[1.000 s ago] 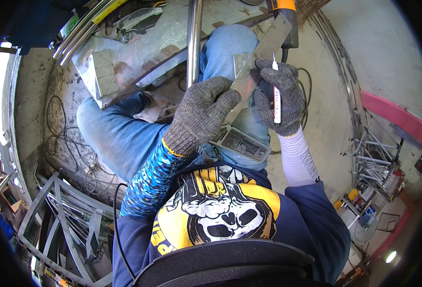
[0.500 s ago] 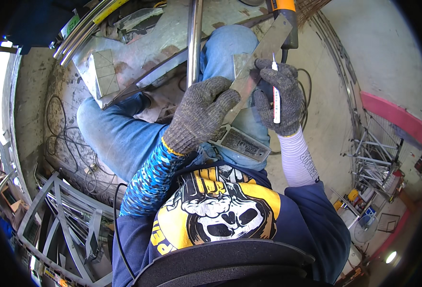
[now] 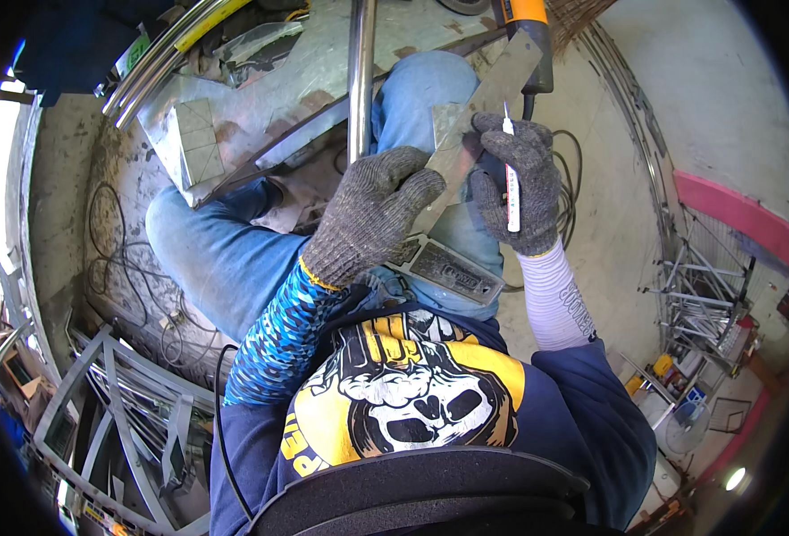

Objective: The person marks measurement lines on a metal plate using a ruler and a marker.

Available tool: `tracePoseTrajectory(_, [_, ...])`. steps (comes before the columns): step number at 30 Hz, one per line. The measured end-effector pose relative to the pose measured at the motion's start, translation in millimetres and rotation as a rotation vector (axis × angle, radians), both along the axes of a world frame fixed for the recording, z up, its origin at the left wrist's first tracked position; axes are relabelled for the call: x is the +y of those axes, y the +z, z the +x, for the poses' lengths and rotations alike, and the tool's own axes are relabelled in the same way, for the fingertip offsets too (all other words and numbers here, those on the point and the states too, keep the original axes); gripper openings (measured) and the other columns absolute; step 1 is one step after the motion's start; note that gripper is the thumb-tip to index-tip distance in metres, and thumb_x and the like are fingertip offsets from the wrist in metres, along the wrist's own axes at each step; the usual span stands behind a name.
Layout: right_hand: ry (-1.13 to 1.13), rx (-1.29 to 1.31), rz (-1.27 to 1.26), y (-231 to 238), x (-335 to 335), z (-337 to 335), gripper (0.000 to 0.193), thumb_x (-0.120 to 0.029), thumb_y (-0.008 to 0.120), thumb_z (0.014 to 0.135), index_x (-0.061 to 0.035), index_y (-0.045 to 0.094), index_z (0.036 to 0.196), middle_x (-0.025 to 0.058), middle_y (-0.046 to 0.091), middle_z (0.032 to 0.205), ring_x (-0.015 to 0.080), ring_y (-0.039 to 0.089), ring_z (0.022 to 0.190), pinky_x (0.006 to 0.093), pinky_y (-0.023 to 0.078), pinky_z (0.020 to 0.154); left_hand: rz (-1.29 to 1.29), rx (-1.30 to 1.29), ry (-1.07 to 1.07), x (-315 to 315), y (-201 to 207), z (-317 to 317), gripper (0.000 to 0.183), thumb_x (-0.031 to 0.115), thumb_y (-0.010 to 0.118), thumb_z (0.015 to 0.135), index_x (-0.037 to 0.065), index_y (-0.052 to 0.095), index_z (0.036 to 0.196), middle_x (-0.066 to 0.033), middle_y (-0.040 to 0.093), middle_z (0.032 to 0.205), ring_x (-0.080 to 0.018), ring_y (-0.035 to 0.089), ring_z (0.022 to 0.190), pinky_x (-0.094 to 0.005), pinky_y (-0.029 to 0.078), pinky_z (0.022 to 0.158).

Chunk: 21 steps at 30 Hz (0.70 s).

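Note:
My left hand [image 3: 372, 214], in a dark grey knit glove, grips the near end of a long flat metal strip [image 3: 509, 76]. The strip slants up and right over my denim-covered knee. Beside the strip, a small square metal piece [image 3: 446, 123] lies against the knee. My gloved right hand [image 3: 524, 192] is curled around a slim white marker pen [image 3: 512, 196], its thin tip pointing away from me. Those fingertips are close to the strip's right edge; whether they touch it I cannot tell. A grey rectangular buckle-like plate [image 3: 457, 271] rests at my waist.
A steel tube [image 3: 360, 80] stretches away ahead, over a metal sheet [image 3: 278, 94] with a line-marked plate [image 3: 198, 138]. An orange-and-black power tool [image 3: 530, 45] lies at the far right, its cable [image 3: 578, 179] looping on the floor. Grey metal frames [image 3: 113, 420] stand at lower left.
The marker pen has tilted slightly, its tip shifting a little left. Both hands keep their hold, and the strip is in nearly the same place.

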State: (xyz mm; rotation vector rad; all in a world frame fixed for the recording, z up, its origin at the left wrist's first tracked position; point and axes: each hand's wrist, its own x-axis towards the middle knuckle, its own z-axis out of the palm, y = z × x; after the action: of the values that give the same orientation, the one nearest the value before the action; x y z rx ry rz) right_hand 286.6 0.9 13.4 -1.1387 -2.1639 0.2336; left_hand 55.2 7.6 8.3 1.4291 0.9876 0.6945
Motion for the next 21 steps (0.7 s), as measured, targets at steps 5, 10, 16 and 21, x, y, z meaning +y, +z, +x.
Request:
tracePoseTrajectory(5, [-0.004,0.007,0.001,1,0,-2,0.039,-0.015,0.071,0.089,-0.0097,0.056,0.124,0.0163,0.069,0.121,0.0347,0.064,0.109,0.0455,0.049,0.095,0.008,-0.021,0.023,-1,-2,2,0.026,0.020,0.062,0.093,-0.006,0.067,0.099,-0.0202,0.065,0.082,-0.0291,0.064,0.073,-0.0395,0.049,0.069])
tracePoseTrajectory(10, [-0.005,-0.001,0.004,-1,0,-1,0.039,-0.012,0.071,0.087,-0.0097,0.056,0.124,0.0157,0.069,0.121,0.0343,0.064,0.109,0.0459,0.048,0.097,-0.008,-0.020,0.035,-1,-2,2,0.027,0.020,0.062,0.093,-0.006,0.067,0.099,-0.0203,0.064,0.081,-0.0293,0.063,0.071,-0.0399,0.049,0.068])
tracePoseTrajectory(16, [-0.005,-0.008,0.009,1,0,-2,0.041,-0.010,0.071,0.085,-0.0099,0.057,0.123,0.0158,0.070,0.120,0.0337,0.064,0.109,0.0454,0.048,0.097,-0.016,0.005,0.037,-1,-2,3,0.027,0.020,0.062,0.093,-0.006,0.067,0.098,-0.0209,0.064,0.081,-0.0295,0.063,0.070,-0.0399,0.049,0.068])
tracePoseTrajectory(21, [-0.014,-0.045,-0.023,14,-3,-5,0.041,-0.005,0.069,0.084,-0.0094,0.057,0.123,0.0160,0.070,0.120,0.0336,0.064,0.108,0.0453,0.048,0.096,-0.029,-0.005,0.034,-2,-2,3,0.027,0.020,0.062,0.093,-0.006,0.067,0.098,-0.0214,0.064,0.081,-0.0295,0.064,0.072,-0.0396,0.049,0.068])
